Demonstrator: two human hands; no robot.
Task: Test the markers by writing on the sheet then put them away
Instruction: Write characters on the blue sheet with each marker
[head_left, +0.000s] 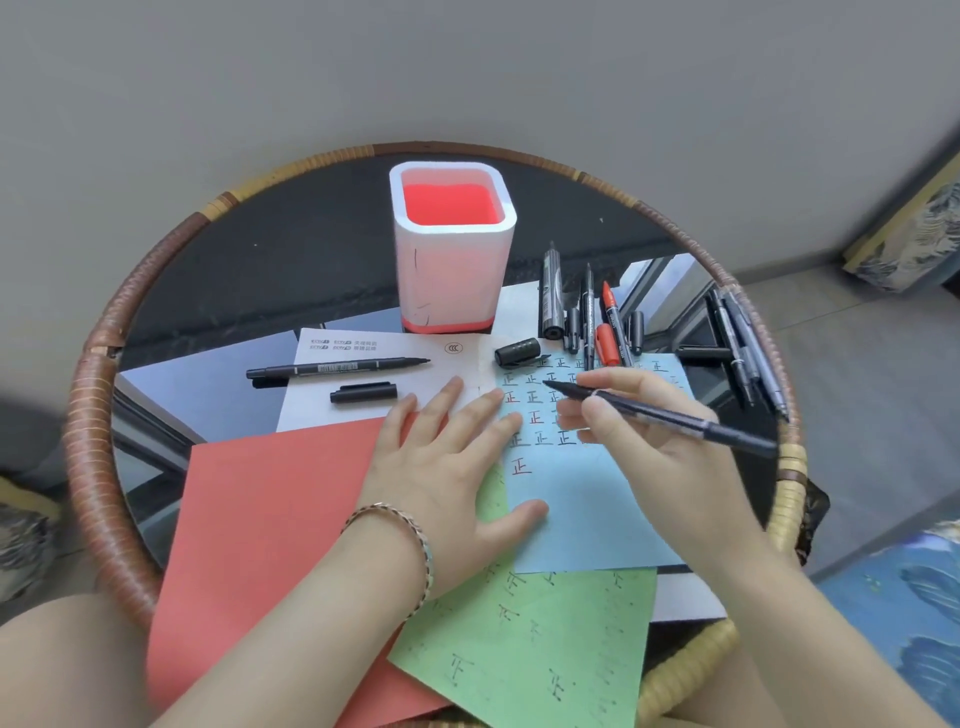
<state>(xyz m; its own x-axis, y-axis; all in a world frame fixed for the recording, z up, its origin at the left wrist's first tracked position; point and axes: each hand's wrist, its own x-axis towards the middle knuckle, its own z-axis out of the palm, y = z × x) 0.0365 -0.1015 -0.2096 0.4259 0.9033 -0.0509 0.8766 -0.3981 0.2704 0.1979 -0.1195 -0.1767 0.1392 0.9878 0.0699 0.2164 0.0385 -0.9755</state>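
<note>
My right hand (639, 431) grips a black marker (675, 418) with its tip over the written rows on the light blue sheet (587, 525). Flat on that sheet's left edge lies my left hand (447, 467), fingers spread. A white pen holder (452, 270) with a red inside stands at the back of the table. An uncapped black marker (332, 368) and its cap (363, 392) lie on white paper to the left. Several more markers, one of them red (610, 322), lie behind the blue sheet.
A red sheet (270, 545) and a green sheet (535, 654) with written marks lie under the blue one. Another bunch of markers (743, 348) lies by the right rim of the round glass table (130, 312) with its wicker edge. Loose caps sit among the markers.
</note>
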